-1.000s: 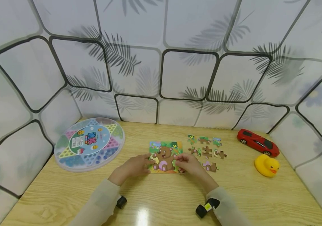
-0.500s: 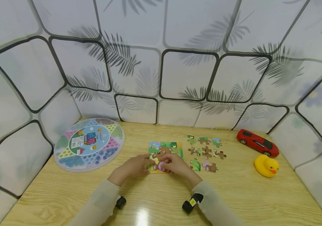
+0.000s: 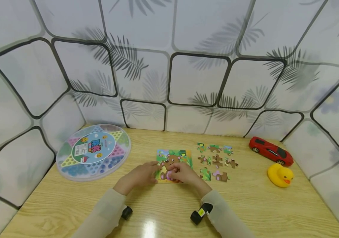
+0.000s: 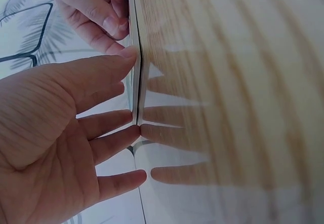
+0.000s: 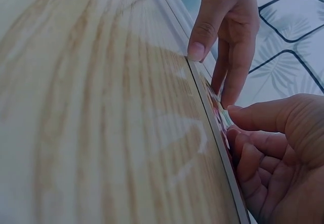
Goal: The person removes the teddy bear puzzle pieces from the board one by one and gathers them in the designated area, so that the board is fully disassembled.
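A bear picture puzzle board point(image 3: 189, 158) lies flat on the table before me. My left hand point(image 3: 141, 175) is at its left side, thumb and fingers stretched out; in the left wrist view the thumb point(image 4: 119, 64) touches the board's edge. My right hand point(image 3: 184, 173) is over the board's lower middle with thumb and fingertips pinched together. In the right wrist view those fingertips point(image 5: 235, 111) sit right at the board's surface, pinching what looks like a small puzzle piece, mostly hidden. Several loose puzzle pieces point(image 3: 218, 161) lie in rows to the right.
At the left lies a round Chinese checkers set point(image 3: 118, 153) with a clear cover. A red toy car point(image 3: 271, 151) and a yellow rubber duck point(image 3: 279, 175) stand at the right. Patterned fabric walls point(image 3: 193, 119) enclose the wooden table point(image 3: 157, 208).
My right hand has moved left from the board's right edge to its lower middle, uncovering the loose piece at lower left of the rows, then held nearly still. The left hand stays put.
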Demonstrator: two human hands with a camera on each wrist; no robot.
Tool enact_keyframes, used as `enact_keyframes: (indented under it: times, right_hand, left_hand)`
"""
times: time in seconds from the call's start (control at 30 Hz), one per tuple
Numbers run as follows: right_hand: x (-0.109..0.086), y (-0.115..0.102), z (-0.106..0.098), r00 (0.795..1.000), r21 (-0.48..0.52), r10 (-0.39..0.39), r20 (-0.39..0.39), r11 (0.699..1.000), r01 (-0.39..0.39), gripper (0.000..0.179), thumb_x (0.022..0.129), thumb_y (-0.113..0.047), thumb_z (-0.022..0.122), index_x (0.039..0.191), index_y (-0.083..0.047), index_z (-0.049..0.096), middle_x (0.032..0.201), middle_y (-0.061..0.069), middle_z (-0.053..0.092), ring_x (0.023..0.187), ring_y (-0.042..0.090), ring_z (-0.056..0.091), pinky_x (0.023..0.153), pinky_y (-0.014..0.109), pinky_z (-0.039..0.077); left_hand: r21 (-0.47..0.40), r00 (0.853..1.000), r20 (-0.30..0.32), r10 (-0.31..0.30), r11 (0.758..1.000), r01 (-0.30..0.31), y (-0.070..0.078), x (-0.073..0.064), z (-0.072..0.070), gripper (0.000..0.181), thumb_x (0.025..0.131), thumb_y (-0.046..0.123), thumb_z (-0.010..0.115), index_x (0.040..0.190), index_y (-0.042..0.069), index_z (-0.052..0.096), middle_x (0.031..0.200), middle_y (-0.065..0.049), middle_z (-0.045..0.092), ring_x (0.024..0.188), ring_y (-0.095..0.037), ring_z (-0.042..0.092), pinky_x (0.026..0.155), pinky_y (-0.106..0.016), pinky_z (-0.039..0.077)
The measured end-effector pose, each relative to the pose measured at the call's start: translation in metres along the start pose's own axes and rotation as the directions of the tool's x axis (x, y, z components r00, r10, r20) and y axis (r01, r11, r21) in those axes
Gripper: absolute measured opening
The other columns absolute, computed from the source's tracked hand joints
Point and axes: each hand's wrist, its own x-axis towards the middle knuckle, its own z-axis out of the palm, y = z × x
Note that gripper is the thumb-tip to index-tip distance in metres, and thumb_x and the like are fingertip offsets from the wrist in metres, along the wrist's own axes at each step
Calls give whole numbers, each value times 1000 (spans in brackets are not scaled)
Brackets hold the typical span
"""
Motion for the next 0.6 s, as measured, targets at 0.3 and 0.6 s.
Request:
enact_keyframes:
  times: [0.3,0.6]
  right_hand:
    - [2,4,4,999,12,24,-24,1000,-24,24,89,-3,63,111,4,62,75,3,55,60,11,54,53,22,46]
    - [1,5,4,999,57,25,-39,998,-23,20,90,-6,62,109,2,62,73,3,56,58,11,52,51,22,43]
  left_hand:
    - [16,997,15,-74,997,74,-3,-1,1,64,85,31,70,139,4,47,149,-20,32,137,-40,28,102,-60,32]
    - [16,995,47,-91,996,90,0,-2,-4,63,87,32,68,139,2,47,148,-19,35,136,-38,31,99,-59,35]
